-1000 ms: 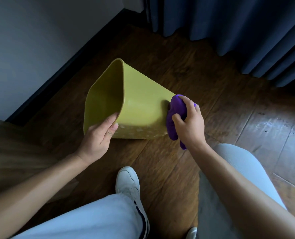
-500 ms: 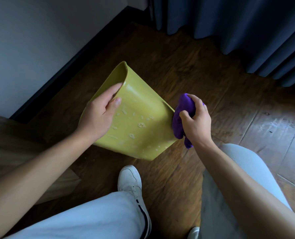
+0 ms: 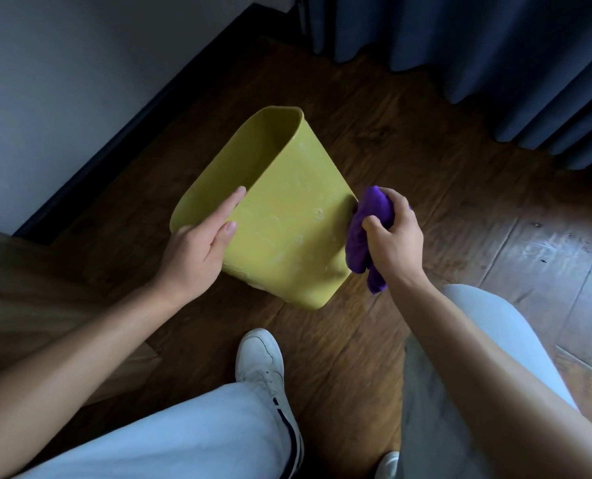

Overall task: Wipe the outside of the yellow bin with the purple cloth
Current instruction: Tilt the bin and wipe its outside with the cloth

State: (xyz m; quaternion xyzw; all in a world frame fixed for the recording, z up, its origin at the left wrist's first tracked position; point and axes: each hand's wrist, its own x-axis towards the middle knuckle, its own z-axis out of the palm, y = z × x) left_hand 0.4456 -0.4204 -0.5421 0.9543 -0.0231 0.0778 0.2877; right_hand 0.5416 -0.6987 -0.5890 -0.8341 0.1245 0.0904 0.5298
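Hands work together above the floor [image 3: 408,140]: left hand [image 3: 198,250] grips the tipped yellow bin [image 3: 287,216] at its rim, mouth pointing up-left; right hand [image 3: 393,236] clutches the purple cloth [image 3: 365,236] against its base end.

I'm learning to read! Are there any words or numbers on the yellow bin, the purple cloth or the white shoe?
No readable text anywhere.
yellow bin: only pale smudges and a small raised mark, too blurred to read.
purple cloth: plain.
white shoe: no word or number shows.
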